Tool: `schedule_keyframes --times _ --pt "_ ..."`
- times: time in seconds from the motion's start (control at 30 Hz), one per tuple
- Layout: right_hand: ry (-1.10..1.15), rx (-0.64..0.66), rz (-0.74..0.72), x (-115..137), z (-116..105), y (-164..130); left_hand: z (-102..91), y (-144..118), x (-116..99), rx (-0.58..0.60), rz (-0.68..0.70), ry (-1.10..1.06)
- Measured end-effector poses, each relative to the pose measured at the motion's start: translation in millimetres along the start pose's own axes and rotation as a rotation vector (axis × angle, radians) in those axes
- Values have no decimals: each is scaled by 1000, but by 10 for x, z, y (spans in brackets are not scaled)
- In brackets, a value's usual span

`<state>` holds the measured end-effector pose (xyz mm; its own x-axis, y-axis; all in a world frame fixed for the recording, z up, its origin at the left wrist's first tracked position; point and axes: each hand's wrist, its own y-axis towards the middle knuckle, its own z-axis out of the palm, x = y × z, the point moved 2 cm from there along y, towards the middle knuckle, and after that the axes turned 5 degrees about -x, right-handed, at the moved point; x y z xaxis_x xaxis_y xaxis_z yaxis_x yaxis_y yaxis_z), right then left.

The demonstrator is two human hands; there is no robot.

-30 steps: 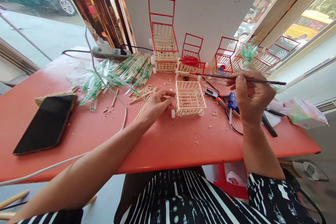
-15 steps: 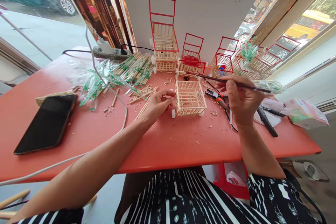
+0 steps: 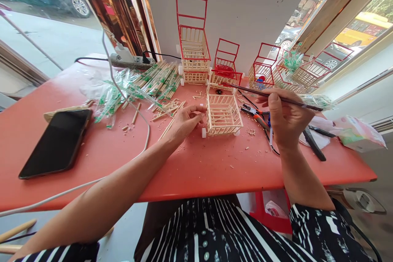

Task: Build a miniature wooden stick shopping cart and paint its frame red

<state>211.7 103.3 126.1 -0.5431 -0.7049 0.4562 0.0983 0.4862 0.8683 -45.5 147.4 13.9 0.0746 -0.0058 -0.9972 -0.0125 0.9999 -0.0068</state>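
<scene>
A small unpainted cart of wooden sticks (image 3: 223, 114) with white wheels stands in the middle of the red table (image 3: 196, 163). My left hand (image 3: 184, 122) rests on the table against the cart's left side, fingertips at its top rim. My right hand (image 3: 284, 118) holds a thin dark paintbrush (image 3: 270, 95) level above the table. The brush tip reaches the cart's far rim, beside a small red-filled paint dish (image 3: 223, 71).
Several red-framed stick carts (image 3: 193, 45) line the wall behind. Wrapped chopsticks (image 3: 144, 84) lie at the left, with a phone (image 3: 57, 141) and a white cable (image 3: 135, 110). Pliers (image 3: 256, 115), a glue gun and a tissue pack (image 3: 359, 133) lie at the right.
My right hand with the brush has shifted left and lower, bringing the brush tip to the cart's far rim. My left hand has stayed in place.
</scene>
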Motion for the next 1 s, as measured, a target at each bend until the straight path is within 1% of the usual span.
schedule_keyframes --times 0.13,0.33,0.47,0.57,0.7,0.9,1.0 --pt "-32 60 8 -26 25 -35 -4 2 -8 2 -3 15" --pt "-137 -4 -20 -38 -41 0 -10 2 -23 8 -8 12" --pt "-52 23 -14 -4 5 -39 -8 6 -17 2 -7 4" --pt "37 59 22 21 79 -94 -5 7 -15 3 8 0" --pt "65 97 59 19 134 -125 -7 10 -2 11 22 2" --pt "43 47 -4 -2 105 -95 -14 24 23 12 23 -1" --pt "95 53 14 18 135 -117 -12 20 15 16 20 -10"
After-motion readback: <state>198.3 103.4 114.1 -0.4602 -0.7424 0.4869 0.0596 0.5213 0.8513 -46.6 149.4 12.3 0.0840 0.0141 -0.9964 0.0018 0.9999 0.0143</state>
